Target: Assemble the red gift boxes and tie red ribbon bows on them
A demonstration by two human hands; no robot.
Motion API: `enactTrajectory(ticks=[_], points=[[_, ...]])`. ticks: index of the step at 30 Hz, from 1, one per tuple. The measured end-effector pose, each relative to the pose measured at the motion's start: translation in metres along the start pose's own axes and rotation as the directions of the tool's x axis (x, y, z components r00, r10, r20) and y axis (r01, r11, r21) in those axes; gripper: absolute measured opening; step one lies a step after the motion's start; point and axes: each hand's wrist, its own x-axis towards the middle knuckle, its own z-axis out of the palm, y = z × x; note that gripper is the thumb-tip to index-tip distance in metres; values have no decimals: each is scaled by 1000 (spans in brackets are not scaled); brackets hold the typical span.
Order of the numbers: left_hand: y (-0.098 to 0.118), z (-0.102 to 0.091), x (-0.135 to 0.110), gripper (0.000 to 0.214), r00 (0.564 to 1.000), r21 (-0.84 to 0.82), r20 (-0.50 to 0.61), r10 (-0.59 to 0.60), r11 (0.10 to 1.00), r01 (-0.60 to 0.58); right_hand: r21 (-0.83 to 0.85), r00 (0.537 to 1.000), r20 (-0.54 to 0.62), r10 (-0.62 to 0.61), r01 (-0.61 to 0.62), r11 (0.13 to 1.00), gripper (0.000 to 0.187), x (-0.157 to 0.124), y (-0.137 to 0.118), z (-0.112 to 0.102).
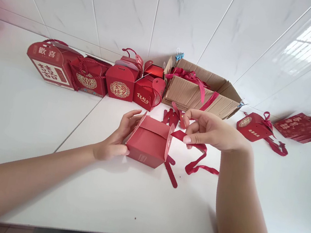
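In the middle of the white table stands a red paper gift box (148, 142), its top flaps folded over. My left hand (117, 139) grips its left side, with the thumb at the lower front corner and the fingers behind. To the right of the box, my right hand (207, 130) pinches a red ribbon (194, 167) between thumb and finger. One end of the ribbon reaches the box's right side; the rest trails in loops onto the table. A flat red paper strip (171, 173) lies beside the box's front right corner. Several more strips (172, 116) lie behind it.
Several finished-looking red gift boxes (120, 85) stand in a row along the tiled wall. A cardboard box (199, 94) with red ribbons and clips stands behind my right hand. Farther right are a ribboned red box (254, 126) and flat red bags (302, 127).
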Motion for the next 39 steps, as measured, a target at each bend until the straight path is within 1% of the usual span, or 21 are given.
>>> enactTrajectory(ticks=[6, 10, 14, 17, 21, 23, 25, 28, 31, 34, 36, 39], points=[[1, 0, -1, 88, 1000, -6, -7, 1, 1000, -1, 7, 1000, 9, 13, -13, 1000, 39, -2, -1, 0], [-2, -2, -1, 88, 1000, 32, -15, -3, 999, 4, -16, 999, 10, 40, -40, 999, 40, 0, -1, 3], [-9, -5, -1, 90, 999, 52, 12, 49, 997, -50, -51, 999, 9, 49, -49, 997, 41, 6, 0, 10], [-9, -5, 0, 90, 998, 55, 29, 53, 997, -54, -93, 998, -52, 27, -32, 995, 43, 9, -1, 17], [-6, -3, 0, 90, 999, 74, 41, 19, 997, -22, -234, 979, -202, -33, -15, 972, 47, 12, -1, 22], [-7, -4, 1, 90, 998, 59, 47, 47, 997, -49, -267, 965, -252, -73, 3, 964, 47, 14, 0, 23], [-9, -4, 1, 90, 996, 38, 50, 77, 996, -79, -258, 960, -260, -102, 32, 966, 50, 16, 3, 23], [-7, -3, 1, 90, 998, 42, 35, 61, 997, -62, -235, 962, -211, -174, 123, 964, 47, 20, 7, 22], [-1, 1, -1, 88, 999, 43, 30, 18, 999, -19, -202, 961, -108, -256, 231, 952, 37, 22, 10, 19], [3, 4, -3, 88, 998, 10, 58, 0, 1000, 0, -142, 964, 16, -266, 266, 953, 35, 23, 13, 18], [3, 4, -4, 88, 998, -6, 69, -8, 1000, 8, -115, 960, 56, -274, 279, 954, 32, 23, 14, 18], [1, 3, -5, 89, 996, -28, 87, -11, 1000, 13, -100, 946, 95, -311, 319, 942, 22, 21, 13, 19]])
